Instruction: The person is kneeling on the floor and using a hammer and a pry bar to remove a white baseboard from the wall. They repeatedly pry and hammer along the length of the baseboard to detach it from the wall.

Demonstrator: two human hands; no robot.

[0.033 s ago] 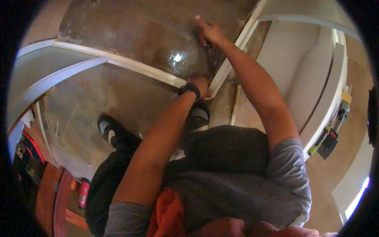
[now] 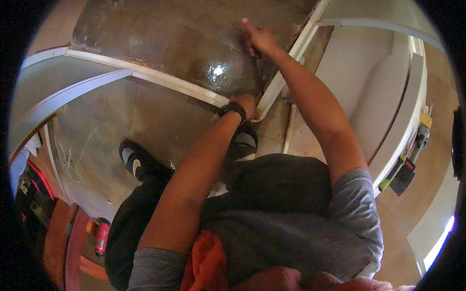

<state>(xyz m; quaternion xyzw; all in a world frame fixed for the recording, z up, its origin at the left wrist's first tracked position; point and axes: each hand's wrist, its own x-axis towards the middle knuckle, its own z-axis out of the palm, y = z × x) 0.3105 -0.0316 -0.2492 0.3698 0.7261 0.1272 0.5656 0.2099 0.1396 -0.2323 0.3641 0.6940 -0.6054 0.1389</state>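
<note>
My right hand (image 2: 262, 40) is closed around a thin dark rod-like tool (image 2: 258, 72), its thumb stretched out to the upper left. The tool slants down toward a corner where a long white strip (image 2: 174, 86) meets a second white strip (image 2: 290, 65). At that corner rests my left hand (image 2: 246, 104), with a black watch (image 2: 233, 112) on the wrist. Its fingers are curled, and what they hold is mostly hidden. Beyond both hands lies a brown, wet-looking surface (image 2: 160, 34) with a bright reflection on it.
A white tub-like basin (image 2: 371, 82) stands at the right. Several hand tools (image 2: 403, 177) lie beside its rim, one with a green handle. At the left are a white-framed panel (image 2: 77, 92), a loose pale cord (image 2: 72, 162), a red cylinder (image 2: 102, 236) and red-brown wood (image 2: 63, 237).
</note>
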